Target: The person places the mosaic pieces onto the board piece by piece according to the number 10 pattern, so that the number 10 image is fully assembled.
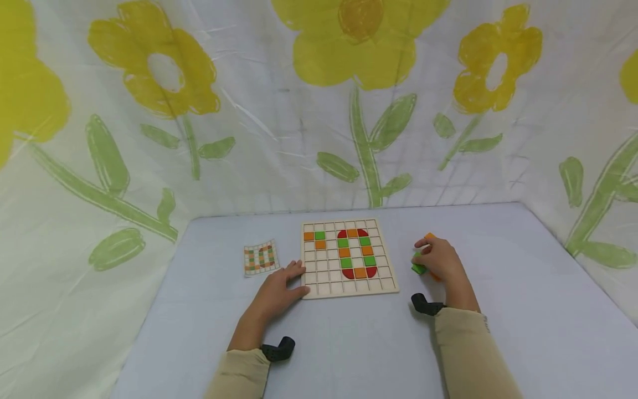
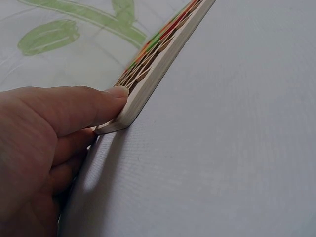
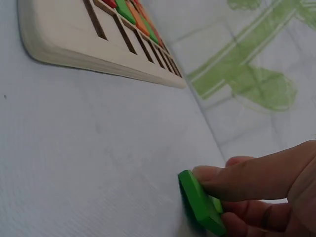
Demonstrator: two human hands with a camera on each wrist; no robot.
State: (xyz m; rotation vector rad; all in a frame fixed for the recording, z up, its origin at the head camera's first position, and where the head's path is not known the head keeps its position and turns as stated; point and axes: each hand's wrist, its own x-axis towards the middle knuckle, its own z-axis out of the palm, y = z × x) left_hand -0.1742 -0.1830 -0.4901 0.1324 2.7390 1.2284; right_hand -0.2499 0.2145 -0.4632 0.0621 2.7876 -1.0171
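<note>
A wooden grid board (image 1: 379,285) lies on the table. Red, orange and green tiles form an upright ring on its right half; two orange tiles and a green one sit at its upper left. My left hand (image 1: 276,291) rests along the board's left edge, thumb on the near corner, as the left wrist view shows. To the right of the board, my right hand (image 1: 441,260) pinches a green tile (image 3: 200,202) by the thumb, just at the table surface. More green shows behind that tile. Orange tiles (image 1: 430,236) lie partly hidden under this hand.
A small pattern card (image 1: 261,258) with a coloured grid lies left of the board, near the left fingers. The pale table (image 1: 359,343) ends at the back against a white cloth (image 1: 259,166) printed with yellow flowers. Both wrists wear black devices.
</note>
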